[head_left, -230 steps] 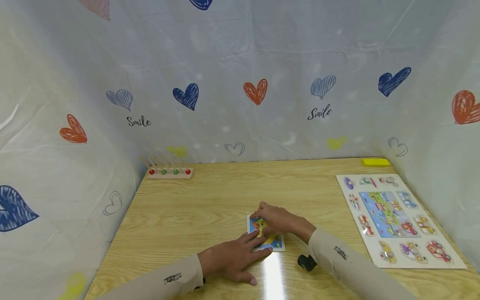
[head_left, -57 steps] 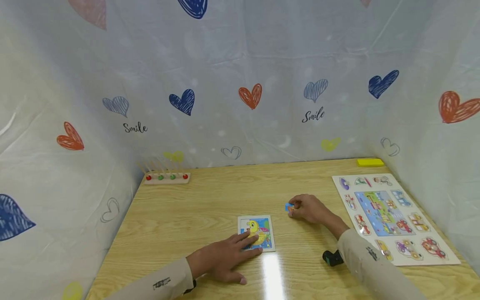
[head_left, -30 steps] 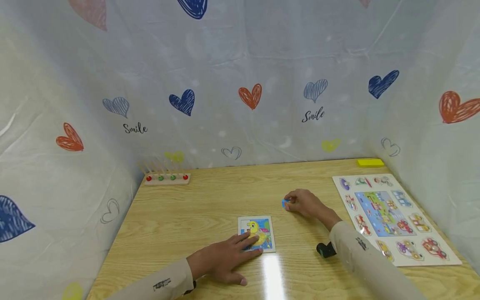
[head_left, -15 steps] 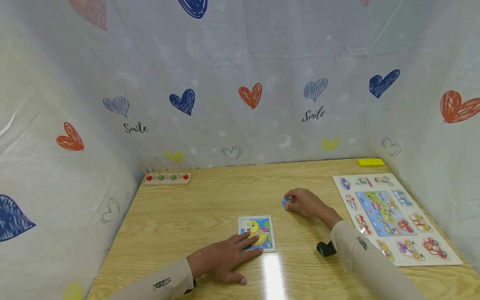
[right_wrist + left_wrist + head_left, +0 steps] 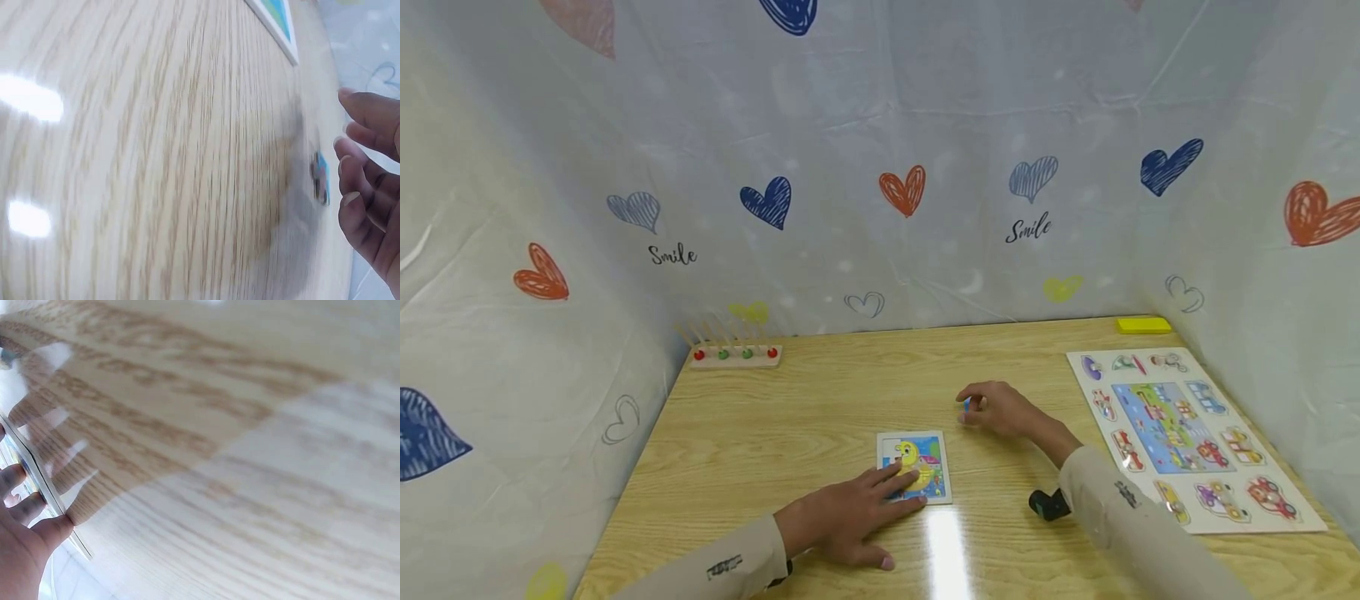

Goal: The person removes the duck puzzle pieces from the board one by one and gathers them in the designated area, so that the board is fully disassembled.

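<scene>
My left hand (image 5: 865, 517) lies with spread, straight fingers over the lower part of a small square jigsaw puzzle (image 5: 934, 446) showing a yellow duck-like animal on blue. A white gap shows at the puzzle's upper left. In the left wrist view, fingertips (image 5: 55, 530) rest along the frame's edge (image 5: 37, 465). To the right of the puzzle, my right hand (image 5: 1003, 408) hovers with thumb and fingers parted around a small blue puzzle piece (image 5: 967, 406), partly hidden by them. The right wrist view shows the piece (image 5: 321, 178) at the table, apart from the fingertips.
A large picture board (image 5: 1150, 492) with vehicle pieces lies at the right, below a yellow block (image 5: 1142, 326). At the back left stands a peg rack (image 5: 737, 361) with red and green beads. A heart-printed curtain (image 5: 850, 125) encloses the table (image 5: 760, 417).
Earlier my right hand was on the puzzle; it then pinched the blue piece off to the right. Now its fingers have parted from the piece. My left hand has stayed on the puzzle.
</scene>
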`<move>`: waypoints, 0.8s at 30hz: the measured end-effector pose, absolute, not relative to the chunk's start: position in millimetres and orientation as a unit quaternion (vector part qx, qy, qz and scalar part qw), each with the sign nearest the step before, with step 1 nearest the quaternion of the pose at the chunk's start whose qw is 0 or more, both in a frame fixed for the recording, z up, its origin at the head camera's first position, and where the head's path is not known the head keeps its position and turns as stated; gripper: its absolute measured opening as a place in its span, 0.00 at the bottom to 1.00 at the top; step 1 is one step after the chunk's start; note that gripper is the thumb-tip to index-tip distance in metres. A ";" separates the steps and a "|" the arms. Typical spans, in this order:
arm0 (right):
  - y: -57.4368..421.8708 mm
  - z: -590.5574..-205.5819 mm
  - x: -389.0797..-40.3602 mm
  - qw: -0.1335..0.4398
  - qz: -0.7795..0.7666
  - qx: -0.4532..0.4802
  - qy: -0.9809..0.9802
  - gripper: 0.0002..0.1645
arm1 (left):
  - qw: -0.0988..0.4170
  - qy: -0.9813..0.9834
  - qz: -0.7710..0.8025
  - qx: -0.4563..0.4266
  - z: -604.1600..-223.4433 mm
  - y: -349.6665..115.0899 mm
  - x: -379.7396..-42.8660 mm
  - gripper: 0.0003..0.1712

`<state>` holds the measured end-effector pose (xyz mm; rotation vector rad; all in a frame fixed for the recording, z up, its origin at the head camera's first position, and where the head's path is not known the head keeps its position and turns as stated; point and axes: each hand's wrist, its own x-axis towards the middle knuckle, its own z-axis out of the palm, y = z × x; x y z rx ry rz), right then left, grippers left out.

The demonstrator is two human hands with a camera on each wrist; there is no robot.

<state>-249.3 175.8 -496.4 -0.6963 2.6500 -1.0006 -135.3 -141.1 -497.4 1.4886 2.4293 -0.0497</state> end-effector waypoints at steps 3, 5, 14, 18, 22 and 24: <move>167.8 -494.3 -246.3 0.129 -0.354 -0.262 0.888 0.21 | 0.146 0.843 -0.016 0.518 -497.3 -141.1 -135.8 0.47; 161.4 -492.6 -244.0 0.139 -0.360 -0.278 0.880 0.21 | 0.148 0.843 -0.015 0.517 -497.2 -141.3 -136.0 0.47; 130.0 -490.7 -234.2 0.182 -0.360 -0.326 0.855 0.18 | 0.151 0.842 -0.017 0.518 -494.9 -142.2 -137.8 0.46; 118.7 -491.1 -230.0 0.193 -0.348 -0.340 0.852 0.15 | 0.154 0.843 -0.014 0.516 -495.5 -142.0 -137.2 0.46; 111.7 -491.9 -227.7 0.210 -0.347 -0.355 0.842 0.15 | 0.159 0.844 -0.009 0.512 -496.5 -142.1 -136.4 0.46; 109.5 -492.1 -227.5 0.217 -0.346 -0.357 0.840 0.16 | 0.160 0.845 -0.009 0.511 -496.4 -142.3 -136.3 0.46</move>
